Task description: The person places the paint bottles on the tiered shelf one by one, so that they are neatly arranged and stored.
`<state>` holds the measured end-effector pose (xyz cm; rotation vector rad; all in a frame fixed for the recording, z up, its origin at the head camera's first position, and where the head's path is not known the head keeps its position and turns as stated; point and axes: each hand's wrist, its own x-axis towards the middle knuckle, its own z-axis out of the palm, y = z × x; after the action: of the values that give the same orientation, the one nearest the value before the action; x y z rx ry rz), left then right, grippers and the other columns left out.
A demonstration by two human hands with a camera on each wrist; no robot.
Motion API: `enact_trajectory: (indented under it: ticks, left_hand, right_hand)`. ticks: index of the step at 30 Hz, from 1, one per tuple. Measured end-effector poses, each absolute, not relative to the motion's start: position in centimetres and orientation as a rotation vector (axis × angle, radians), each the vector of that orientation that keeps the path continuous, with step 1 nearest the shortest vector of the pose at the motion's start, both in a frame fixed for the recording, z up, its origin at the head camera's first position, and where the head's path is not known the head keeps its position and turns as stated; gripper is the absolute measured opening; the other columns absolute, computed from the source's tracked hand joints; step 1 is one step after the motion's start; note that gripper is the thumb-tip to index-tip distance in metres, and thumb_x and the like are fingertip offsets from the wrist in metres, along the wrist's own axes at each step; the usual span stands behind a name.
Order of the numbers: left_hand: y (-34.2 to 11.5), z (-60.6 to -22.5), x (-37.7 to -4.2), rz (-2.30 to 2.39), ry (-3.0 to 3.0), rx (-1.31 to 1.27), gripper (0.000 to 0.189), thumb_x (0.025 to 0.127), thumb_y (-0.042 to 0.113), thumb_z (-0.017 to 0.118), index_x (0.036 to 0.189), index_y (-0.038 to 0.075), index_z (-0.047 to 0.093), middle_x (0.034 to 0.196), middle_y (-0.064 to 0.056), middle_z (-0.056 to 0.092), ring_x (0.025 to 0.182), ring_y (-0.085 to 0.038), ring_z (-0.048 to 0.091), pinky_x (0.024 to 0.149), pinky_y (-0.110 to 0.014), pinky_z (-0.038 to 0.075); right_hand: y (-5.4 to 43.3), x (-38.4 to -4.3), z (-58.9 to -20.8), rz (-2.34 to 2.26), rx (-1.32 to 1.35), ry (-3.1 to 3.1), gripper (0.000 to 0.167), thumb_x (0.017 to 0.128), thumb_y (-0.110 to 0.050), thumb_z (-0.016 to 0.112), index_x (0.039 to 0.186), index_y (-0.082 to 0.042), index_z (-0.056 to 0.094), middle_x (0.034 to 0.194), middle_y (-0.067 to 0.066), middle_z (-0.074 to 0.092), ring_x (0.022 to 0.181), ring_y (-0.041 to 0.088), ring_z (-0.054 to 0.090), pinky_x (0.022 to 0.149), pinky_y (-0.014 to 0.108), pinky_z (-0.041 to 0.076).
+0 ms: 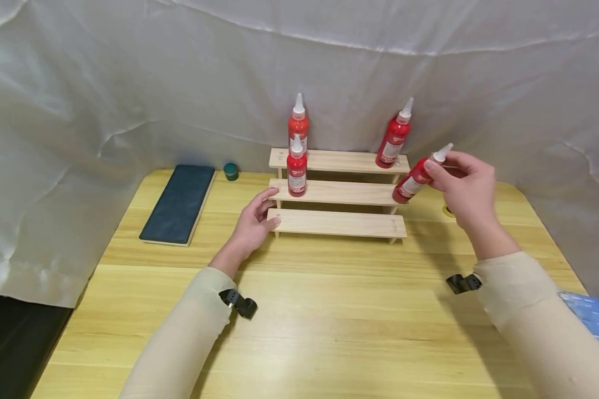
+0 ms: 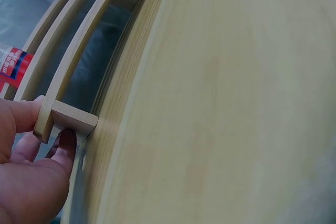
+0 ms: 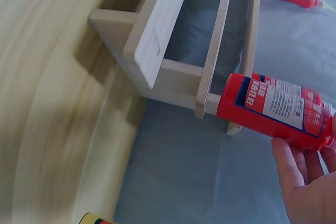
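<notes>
A three-step wooden display rack (image 1: 336, 223) stands on the table, its treads light and unpainted. My left hand (image 1: 252, 223) grips the rack's left end, thumb by the lowest tread and fingers around its edge (image 2: 44, 124). My right hand (image 1: 465, 185) holds a red bottle (image 1: 411, 182) near its white nozzle. That bottle leans, its base at the right end of the middle tread; whether it touches I cannot tell. Another red bottle (image 1: 297, 173) stands at the middle tread's left. On the top tread are a red bottle (image 1: 298, 124) at left and one (image 1: 394, 141) at right.
Left of the rack lies a dark blue rectangular pad (image 1: 179, 204). Near it sits a small green-lidded jar (image 1: 231, 171). A yellow round object (image 1: 448, 211) is partly hidden behind my right hand. A blue printed sheet (image 1: 591, 321) lies at the right edge. Grey cloth (image 1: 204, 83) hangs behind.
</notes>
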<state>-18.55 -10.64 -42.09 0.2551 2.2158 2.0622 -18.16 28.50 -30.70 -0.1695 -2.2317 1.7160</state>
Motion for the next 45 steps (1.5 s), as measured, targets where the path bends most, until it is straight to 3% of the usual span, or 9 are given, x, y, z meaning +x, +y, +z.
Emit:
enact_trajectory:
  ticks: [17,30,45]
  left_hand:
    - [-10.6,-41.1,-18.0,2.076,2.203,0.286,0.064,0.092,-0.018,0.056,0.149,0.008,0.044,0.14,-0.023,0.053,0.127,-0.037,0.05,0.106,-0.045,0.039]
    - [-10.9,-44.1,-19.5,2.093,2.226,0.298,0.066,0.092,-0.015,0.059,0.146,0.023,0.049,0.138,-0.009,0.059,0.124,-0.023,0.053,0.106,-0.041,0.039]
    - [-10.8,-42.8,-19.0,2.089,2.188,0.272,0.066,0.092,-0.018,0.056,0.149,0.012,0.044,0.142,-0.017,0.053,0.13,-0.033,0.049,0.107,-0.044,0.038]
  right_hand:
    - [25.7,-20.1,-30.5,1.631,-0.046,-2.413,0.044,0.089,-0.027,0.077,0.127,-0.006,0.069,0.108,0.005,0.065,0.094,0.016,0.06,0.074,0.02,0.055]
    - [25.4,-20.7,-30.4,1.48,-0.008,-2.566,0.046,0.091,-0.032,0.075,0.129,-0.008,0.069,0.117,0.008,0.066,0.099,0.018,0.059,0.08,0.021,0.051]
    - [25.5,-20.6,-30.0,1.396,0.044,-2.641,0.048,0.092,-0.034,0.073,0.13,-0.007,0.067,0.12,0.012,0.065,0.099,0.019,0.059,0.079,0.022,0.049]
